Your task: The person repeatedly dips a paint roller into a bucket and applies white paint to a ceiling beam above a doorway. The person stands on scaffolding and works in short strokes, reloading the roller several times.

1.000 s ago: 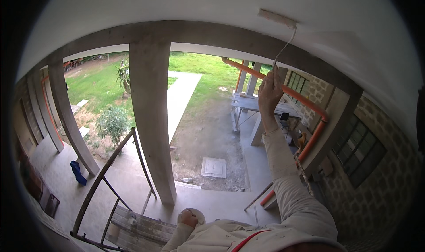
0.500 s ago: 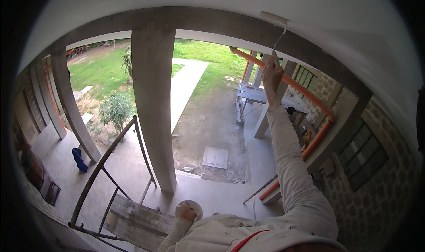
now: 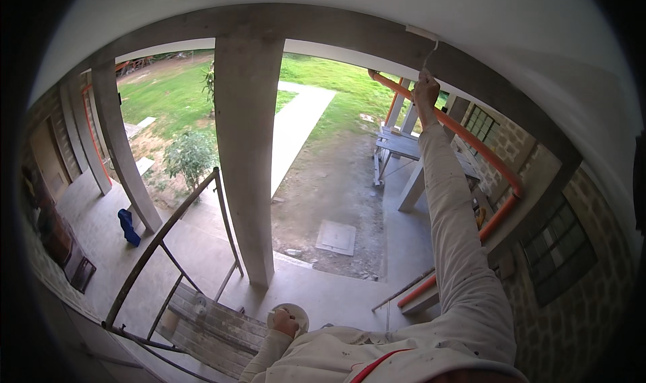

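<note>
My right hand (image 3: 425, 93) is raised at arm's length and closed round the handle of a small paint roller. The pale roller (image 3: 421, 32) lies along the upper edge of the grey beam (image 3: 323, 29), where it meets the white ceiling (image 3: 484, 19). Its thin bent wire frame runs down to my fingers. Low in front of my body, my left hand (image 3: 285, 321) grips a round, pale container (image 3: 301, 317) by its rim. What is inside the container is mostly hidden by the hand.
A metal scaffold frame (image 3: 151, 245) with wooden planks (image 3: 208, 322) stands at lower left. A concrete column (image 3: 247, 161) rises ahead. An orange pipe (image 3: 481, 153) runs along the right, near a grey table (image 3: 398, 144). A blue object (image 3: 128, 227) is on the floor at left.
The view has shifted, so the column and yard appear further right. My right hand and the roller have moved slightly, the roller staying up by the beam's top edge. My left hand keeps its hold.
</note>
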{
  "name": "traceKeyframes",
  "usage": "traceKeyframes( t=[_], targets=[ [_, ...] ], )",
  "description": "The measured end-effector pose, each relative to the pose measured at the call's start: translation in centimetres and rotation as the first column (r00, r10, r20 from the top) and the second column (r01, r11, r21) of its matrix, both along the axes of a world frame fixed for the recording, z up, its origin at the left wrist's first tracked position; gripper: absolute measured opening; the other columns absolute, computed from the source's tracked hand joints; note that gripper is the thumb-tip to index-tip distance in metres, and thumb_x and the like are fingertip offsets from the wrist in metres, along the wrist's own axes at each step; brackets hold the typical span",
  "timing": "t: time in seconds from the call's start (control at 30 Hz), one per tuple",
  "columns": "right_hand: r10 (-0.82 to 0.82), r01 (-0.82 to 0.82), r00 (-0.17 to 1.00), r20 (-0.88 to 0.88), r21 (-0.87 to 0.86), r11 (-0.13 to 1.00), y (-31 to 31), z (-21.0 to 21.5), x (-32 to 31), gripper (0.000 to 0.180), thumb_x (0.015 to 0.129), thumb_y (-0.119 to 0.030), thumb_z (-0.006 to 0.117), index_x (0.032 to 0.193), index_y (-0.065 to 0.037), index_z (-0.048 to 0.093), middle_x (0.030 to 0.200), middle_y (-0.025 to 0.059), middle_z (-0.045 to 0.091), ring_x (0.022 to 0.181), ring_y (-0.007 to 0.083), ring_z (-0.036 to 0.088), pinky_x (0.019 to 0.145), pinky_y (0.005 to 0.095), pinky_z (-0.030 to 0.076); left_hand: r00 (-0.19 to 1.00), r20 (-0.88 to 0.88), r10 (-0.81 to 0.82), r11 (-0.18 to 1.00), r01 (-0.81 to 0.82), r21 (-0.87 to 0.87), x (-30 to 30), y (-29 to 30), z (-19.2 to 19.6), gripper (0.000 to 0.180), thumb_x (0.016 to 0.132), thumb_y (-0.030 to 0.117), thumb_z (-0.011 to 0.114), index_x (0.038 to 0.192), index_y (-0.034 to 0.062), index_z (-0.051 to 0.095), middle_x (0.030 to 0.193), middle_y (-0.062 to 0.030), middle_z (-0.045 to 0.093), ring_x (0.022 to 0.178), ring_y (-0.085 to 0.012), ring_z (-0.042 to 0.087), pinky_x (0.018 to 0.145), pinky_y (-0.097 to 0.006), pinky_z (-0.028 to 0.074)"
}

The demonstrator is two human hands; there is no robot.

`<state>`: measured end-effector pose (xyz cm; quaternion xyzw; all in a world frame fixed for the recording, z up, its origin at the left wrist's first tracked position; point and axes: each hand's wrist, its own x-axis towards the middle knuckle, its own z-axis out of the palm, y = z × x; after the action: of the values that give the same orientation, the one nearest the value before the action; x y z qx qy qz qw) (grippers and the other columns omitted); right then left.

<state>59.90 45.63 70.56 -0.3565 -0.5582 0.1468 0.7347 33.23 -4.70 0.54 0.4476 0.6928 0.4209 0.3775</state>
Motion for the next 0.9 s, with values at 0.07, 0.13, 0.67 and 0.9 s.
traceKeyframes(
  t=[0.07,0.13,0.67,0.9],
  targets=[
    [0.106,-0.106,0.993,-0.045,0.005,0.994,1.0,0.3,0.2,0.036,0.101,-0.026,0.057,0.123,-0.002,0.071,0.055,0.0027,0.051,0.039,0.016,0.049,0.037,0.0367,0.037,0.998,-0.066,-0.003,1.0,0.005,0.03,0.2,-0.7,1.9,0.053,0.062,0.001,0.076,0.111,-0.0038,0.055,0.087,-0.0076,0.065,0.078,-0.0192,0.064,0.067,-0.034,0.055],
    [0.176,-0.177,0.981,-0.079,-0.007,0.984,1.6,0.6,0.4,0.034,0.101,-0.026,0.058,0.123,-0.003,0.071,0.054,0.0022,0.05,0.038,0.0159,0.048,0.036,0.0359,0.035,0.997,-0.075,0.0,1.0,0.0,0.003,0.3,-1.1,3.4,0.054,0.061,0.002,0.077,0.11,-0.0036,0.056,0.087,-0.0085,0.065,0.079,-0.0206,0.065,0.069,-0.035,0.055],
    [0.276,-0.265,0.958,-0.072,0.129,0.956,-17.2,-3.5,-3.8,0.044,0.107,-0.025,0.053,0.144,-0.001,0.058,0.061,-0.0066,0.041,0.045,0.0024,0.039,0.038,0.024,0.031,0.944,-0.305,-0.127,0.991,0.132,-0.006,-0.4,-2.4,8.6,0.038,0.063,0.019,0.076,0.095,-0.0019,0.07,0.087,-0.0177,0.074,0.081,-0.0325,0.073,0.071,-0.04,0.058],
    [0.288,-0.264,0.954,-0.081,0.224,0.938,-25.3,-4.7,-5.4,0.043,0.108,-0.021,0.054,0.147,-0.002,0.054,0.061,-0.0073,0.038,0.047,0.0005,0.033,0.04,0.022,0.028,0.928,-0.339,-0.152,0.982,0.181,0.056,-1.0,-2.5,6.8,0.036,0.066,0.021,0.076,0.093,-0.0021,0.071,0.089,-0.0207,0.074,0.081,-0.0349,0.072,0.072,-0.042,0.059]
  ],
)
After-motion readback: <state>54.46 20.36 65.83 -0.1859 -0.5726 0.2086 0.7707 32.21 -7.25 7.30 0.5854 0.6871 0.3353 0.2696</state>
